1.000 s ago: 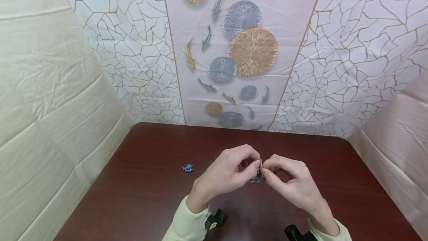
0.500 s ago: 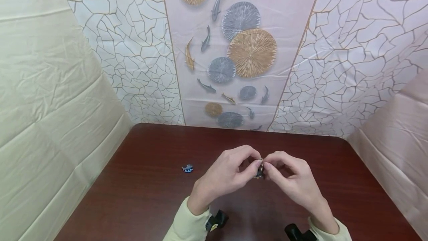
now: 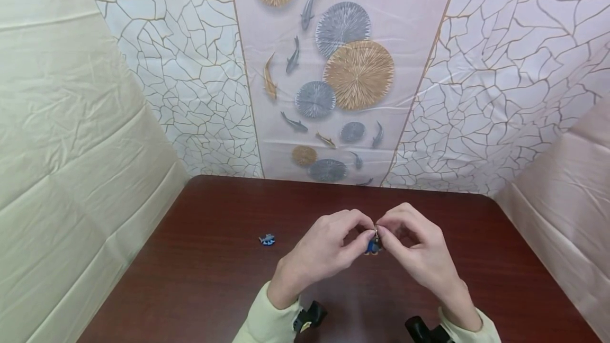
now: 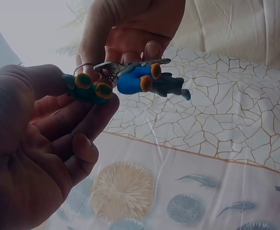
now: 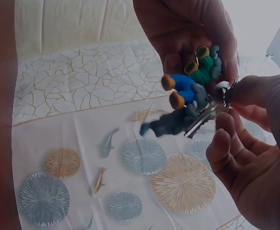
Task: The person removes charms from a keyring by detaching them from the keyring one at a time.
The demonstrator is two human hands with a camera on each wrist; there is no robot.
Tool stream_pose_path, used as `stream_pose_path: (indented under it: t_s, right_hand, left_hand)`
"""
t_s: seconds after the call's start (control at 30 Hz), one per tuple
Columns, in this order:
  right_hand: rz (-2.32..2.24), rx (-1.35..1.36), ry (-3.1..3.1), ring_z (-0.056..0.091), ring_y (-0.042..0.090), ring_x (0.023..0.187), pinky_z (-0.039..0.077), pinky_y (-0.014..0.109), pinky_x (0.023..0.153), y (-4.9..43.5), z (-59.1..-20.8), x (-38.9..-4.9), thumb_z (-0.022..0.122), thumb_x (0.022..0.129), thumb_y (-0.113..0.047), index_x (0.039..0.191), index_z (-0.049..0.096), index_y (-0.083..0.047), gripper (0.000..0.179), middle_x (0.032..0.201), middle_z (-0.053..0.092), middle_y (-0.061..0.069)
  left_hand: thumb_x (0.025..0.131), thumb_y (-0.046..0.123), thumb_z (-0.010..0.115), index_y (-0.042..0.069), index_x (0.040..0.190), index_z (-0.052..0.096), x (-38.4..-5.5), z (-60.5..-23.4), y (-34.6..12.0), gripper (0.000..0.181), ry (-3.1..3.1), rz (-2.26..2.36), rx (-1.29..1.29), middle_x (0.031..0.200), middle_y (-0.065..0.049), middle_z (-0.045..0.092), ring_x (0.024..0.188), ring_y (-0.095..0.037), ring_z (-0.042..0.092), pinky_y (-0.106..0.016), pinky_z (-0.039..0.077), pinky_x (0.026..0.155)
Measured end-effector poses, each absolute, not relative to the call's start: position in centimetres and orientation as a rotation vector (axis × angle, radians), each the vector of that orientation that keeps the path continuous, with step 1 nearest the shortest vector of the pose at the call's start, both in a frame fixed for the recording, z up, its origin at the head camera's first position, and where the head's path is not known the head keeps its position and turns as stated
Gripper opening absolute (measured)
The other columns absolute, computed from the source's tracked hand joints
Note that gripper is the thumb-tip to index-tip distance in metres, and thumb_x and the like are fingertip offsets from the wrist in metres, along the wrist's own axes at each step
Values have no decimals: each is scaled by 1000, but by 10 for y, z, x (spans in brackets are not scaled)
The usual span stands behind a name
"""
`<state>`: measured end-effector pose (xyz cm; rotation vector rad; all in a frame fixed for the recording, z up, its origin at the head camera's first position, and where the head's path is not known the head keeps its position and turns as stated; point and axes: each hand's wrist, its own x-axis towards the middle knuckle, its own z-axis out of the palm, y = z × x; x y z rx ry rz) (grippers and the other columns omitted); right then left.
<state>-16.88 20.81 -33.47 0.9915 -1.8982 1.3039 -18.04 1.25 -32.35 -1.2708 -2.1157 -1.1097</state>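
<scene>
Between both hands is a keyring (image 4: 85,65) carrying a silver key (image 5: 201,120) and small figure charms. One charm is blue with orange feet (image 4: 135,81), another green with orange feet (image 4: 93,90), a third dark grey (image 4: 171,85). My left hand (image 3: 329,245) pinches the keyring's left side, the green charm right at its thumb and fingertips. Thumb and index finger of my right hand (image 3: 419,245) pinch the ring by the key's head. In the head view the blue charm (image 3: 373,246) hangs beneath the fingertips, and the ring is mostly hidden.
A small blue-grey, shark-like figure (image 3: 267,240) lies on the dark red-brown table (image 3: 205,285), left of the hands. Behind the table hangs a patterned cloth (image 3: 324,142), with plain cream cloth (image 3: 71,173) at the left side. Black wrist cameras (image 3: 312,315) are strapped on.
My right hand has risen a little and shifted slightly right, its fingertips now higher on the ring. More of the blue charm shows below the fingers. The left hand has barely moved.
</scene>
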Motion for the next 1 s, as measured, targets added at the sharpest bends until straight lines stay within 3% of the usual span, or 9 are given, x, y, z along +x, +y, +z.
stream_pose_path:
  t_s: [0.1, 0.2, 0.57, 1.0]
  right_hand:
    - [1294, 1027, -1893, 52, 5, 70, 41, 19, 51, 207, -330, -167, 70, 84, 6, 88, 65, 0, 9, 83, 57, 8]
    - [1296, 1051, -1913, 52, 4, 67, 43, 18, 51, 207, -328, -165, 68, 87, 3, 87, 64, -1, 6, 82, 58, 9]
    - [1196, 1070, -2002, 53, 3, 63, 45, 15, 53, 213, -332, -167, 64, 69, 27, 89, 62, -5, 38, 83, 57, 0]
    - [1205, 1137, -2065, 54, 1, 63, 45, 16, 53, 223, -336, -169, 65, 68, 25, 90, 63, -11, 42, 81, 59, -3]
  left_hand:
    - [94, 10, 63, 11, 97, 64, -180, -324, 13, 4, -2116, -1085, -1271, 87, 5, 67, 78, 0, 62, -5, 45, 74]
    - [93, 10, 64, 12, 97, 64, -179, -323, 12, 4, -2118, -1046, -1275, 85, 6, 67, 78, 0, 61, -7, 46, 74]
    - [93, 11, 64, 13, 98, 66, -178, -323, 13, 5, -2096, -951, -1304, 84, 8, 66, 76, 1, 58, -5, 44, 74]
    - [95, 13, 64, 14, 100, 67, -176, -322, 12, 7, -2114, -905, -1345, 91, 7, 65, 79, -1, 57, -8, 44, 76]
